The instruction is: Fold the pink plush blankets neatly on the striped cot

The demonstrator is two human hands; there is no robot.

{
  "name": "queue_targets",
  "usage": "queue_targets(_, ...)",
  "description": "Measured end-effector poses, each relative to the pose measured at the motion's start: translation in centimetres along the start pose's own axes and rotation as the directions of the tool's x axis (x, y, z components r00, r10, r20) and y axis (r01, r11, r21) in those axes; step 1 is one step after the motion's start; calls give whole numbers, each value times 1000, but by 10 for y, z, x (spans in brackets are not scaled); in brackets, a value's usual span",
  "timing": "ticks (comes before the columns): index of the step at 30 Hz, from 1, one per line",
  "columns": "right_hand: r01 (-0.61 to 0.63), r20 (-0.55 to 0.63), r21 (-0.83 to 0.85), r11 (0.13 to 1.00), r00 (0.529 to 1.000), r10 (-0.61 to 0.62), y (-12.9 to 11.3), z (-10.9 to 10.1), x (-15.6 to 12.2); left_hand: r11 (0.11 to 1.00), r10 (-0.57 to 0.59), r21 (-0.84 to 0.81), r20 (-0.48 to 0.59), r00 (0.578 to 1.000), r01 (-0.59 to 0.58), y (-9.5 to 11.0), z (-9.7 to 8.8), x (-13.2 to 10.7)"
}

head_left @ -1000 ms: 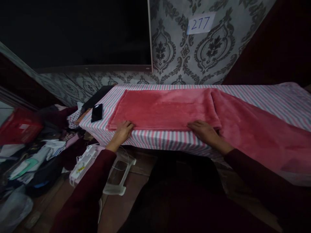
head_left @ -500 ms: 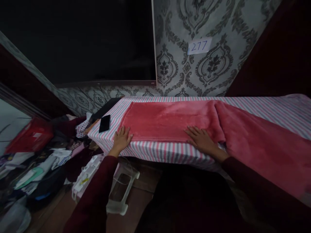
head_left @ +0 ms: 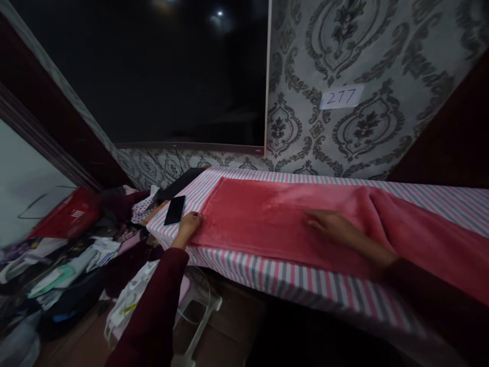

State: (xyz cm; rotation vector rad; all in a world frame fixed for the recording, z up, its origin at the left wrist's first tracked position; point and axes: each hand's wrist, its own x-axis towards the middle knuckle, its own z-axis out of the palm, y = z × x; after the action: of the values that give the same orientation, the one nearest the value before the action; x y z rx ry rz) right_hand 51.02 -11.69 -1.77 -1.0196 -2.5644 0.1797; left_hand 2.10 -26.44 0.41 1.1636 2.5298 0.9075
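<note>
1. Nearest, a maroon sleeve (head_left: 153, 311) runs down to the left hand (head_left: 188, 228), which is open and holds nothing, its fingertips pressed at the near edge of the blanket.
2. The right hand (head_left: 334, 228) lies flat and open well in on the pink fleece blanket (head_left: 267, 219), gripping nothing, its fingers pointing left.
3. The blanket lies on a striped cloth (head_left: 290, 288) covering the bench: a flat stretch under the hands, a looser length running off to the right.
4. A black smartphone (head_left: 174, 210) sits on the cloth just beside the left hand, with a heap of clothes (head_left: 76, 267) and a red basket (head_left: 69, 216) down to the left.
5. Beyond, a dark television screen (head_left: 171, 76) hangs on damask wallpaper (head_left: 305, 122), with a card marked 277 (head_left: 341, 97).
</note>
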Motion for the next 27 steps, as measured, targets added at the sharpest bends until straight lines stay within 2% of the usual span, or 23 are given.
queue_targets(4, -97, 60, 58, 994, 994, 93, 8, 6, 86, 984, -64, -160, 62, 996, 73, 7, 5, 15)
queue_targets(8, -210, 100, 95, 973, 975, 200, 20, 25, 151, 930, -79, -344, 161, 984, 131, 17, 11, 35)
queue_targets(10, -249, 138, 76, 966, 962, 237, 26, 35, 175, 901, -76, -407, 187, 979, 148, 23, 13, 50)
queue_targets(13, -244, 201, -26, 969, 949, 245, 36, 45, 203, 878, -79, -445, 228, 970, 176, 35, 15, 74)
queue_targets(15, -227, 199, -109, 968, 949, 245, 44, 50, 216, 870, -73, -452, 274, 959, 195, 45, 19, 88)
queue_targets(17, -219, 183, -133, 967, 953, 241, 54, 54, 221, 875, -3, -460, 311, 950, 153, 54, 28, 97)
queue_targets(19, -219, 189, -91, 972, 954, 232, 63, 57, 220, 919, 125, -395, 271, 954, -8, 60, 43, 99)
queue_targets(21, -210, 185, -27, 977, 960, 211, 69, 60, 214, 951, 227, -252, 187, 956, -177, 64, 59, 96)
queue_targets(23, -207, 129, 38, 978, 971, 201, 69, 59, 212, 964, 262, -64, 106, 959, -257, 66, 67, 92)
queue_targets(25, -204, 22, 111, 973, 979, 203, 64, 54, 218, 950, 295, 92, 43, 955, -298, 70, 62, 95)
queue_targets(27, -192, -87, 175, 966, 974, 209, 57, 46, 236, 909, 359, 235, -21, 933, -345, 76, 43, 108)
